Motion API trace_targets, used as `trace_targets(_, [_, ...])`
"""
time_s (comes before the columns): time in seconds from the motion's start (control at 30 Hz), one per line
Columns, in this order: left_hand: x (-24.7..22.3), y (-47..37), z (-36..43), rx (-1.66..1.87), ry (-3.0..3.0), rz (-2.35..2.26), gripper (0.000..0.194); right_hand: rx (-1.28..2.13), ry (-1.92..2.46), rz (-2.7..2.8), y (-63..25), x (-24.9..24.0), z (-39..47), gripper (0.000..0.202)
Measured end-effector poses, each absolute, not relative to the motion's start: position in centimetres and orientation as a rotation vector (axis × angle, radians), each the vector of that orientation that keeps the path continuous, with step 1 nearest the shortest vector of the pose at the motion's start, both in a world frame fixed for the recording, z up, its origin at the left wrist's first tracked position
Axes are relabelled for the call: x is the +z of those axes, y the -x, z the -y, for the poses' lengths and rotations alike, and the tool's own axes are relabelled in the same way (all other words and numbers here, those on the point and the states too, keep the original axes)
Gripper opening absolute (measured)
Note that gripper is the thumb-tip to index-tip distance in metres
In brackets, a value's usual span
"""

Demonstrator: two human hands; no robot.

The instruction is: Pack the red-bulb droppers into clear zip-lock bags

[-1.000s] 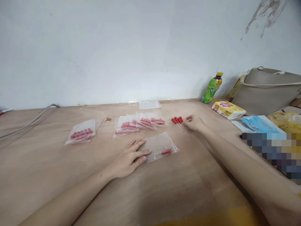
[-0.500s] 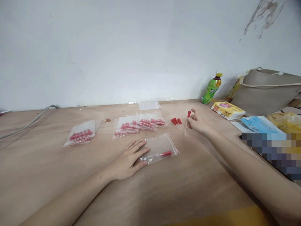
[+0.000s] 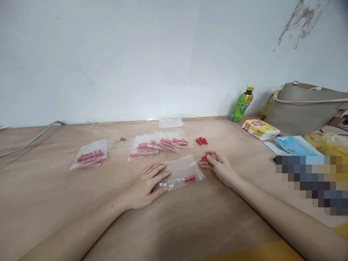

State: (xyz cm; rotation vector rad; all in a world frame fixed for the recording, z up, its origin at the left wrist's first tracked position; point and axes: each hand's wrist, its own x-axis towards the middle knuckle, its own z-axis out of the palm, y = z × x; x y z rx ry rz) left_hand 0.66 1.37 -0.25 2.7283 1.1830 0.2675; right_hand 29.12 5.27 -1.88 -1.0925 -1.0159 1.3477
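Head view shows the left hand [image 3: 146, 186], grip wide, flat on the clear bag [image 3: 177, 167] upon the desk [image 3: 146, 233], and a red-bulbed dropper [image 3: 206, 156] at the bag's mouth, pinched by the right hand [image 3: 219, 169], apparently the insertion step, next calling for a level inward push.

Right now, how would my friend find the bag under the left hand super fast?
Start at the brown table below the pale wall, and find the left hand, palm down. It rests on your bag. Just one red bulb shows inside; the piled bags show several, and the bag by the wall shows none.
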Motion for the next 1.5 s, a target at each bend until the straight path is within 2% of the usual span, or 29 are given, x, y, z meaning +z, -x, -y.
trace_targets(0.2, [-0.2, -0.7, -1.3, 0.287, -2.709, -1.179, 0.052, 1.377, 1.205, 1.62, -31.0, -1.7, -5.1, 0.031])
trace_targets(0.4, [-0.3, -0.7, -1.4, 0.297, -2.729, -1.178, 0.049, 0.844, 1.248, 2.04, -30.9, -1.5, -5.7, 0.021])
trace_targets(0.47, [-0.3, -0.7, -1.4, 0.315, -2.735, -1.166, 0.049, 0.866, 1.236, 2.025, -30.4, -1.4, -5.7, 0.022])
trace_targets(0.77, [-0.4, -0.6, -1.4, 0.295, -2.725, -1.172, 0.05, 1.44, 1.12, 1.672, -29.5, -0.9, -5.1, 0.037])
trace_targets(0.87, [-0.3, -0.6, -1.4, 0.285, -2.715, -1.174, 0.049, 1.312, 1.287, 1.56, -31.0, -0.6, -6.6, 0.04])
trace_targets(1.0, [0.0, -0.8, -1.4, 0.291, -2.683, -1.186, 0.047, 0.818, 1.573, 1.427, -33.3, -0.5, -10.3, 0.028])
trace_targets(1.07, [0.0, -0.8, -1.4, 0.286, -2.681, -1.181, 0.046, 0.718, 1.699, 1.416, -33.9, -0.4, -12.1, 0.024])
trace_targets(1.27, [0.1, -0.8, -1.2, 0.26, -2.708, -1.178, 0.044, 0.743, 2.008, 1.384, -32.7, 0.5, -15.3, 0.027])
trace_targets(1.5, [-0.1, -0.8, -1.2, 0.287, -2.704, -1.182, 0.044, 0.943, 1.936, 1.263, -32.7, 2.2, -14.9, 0.024])
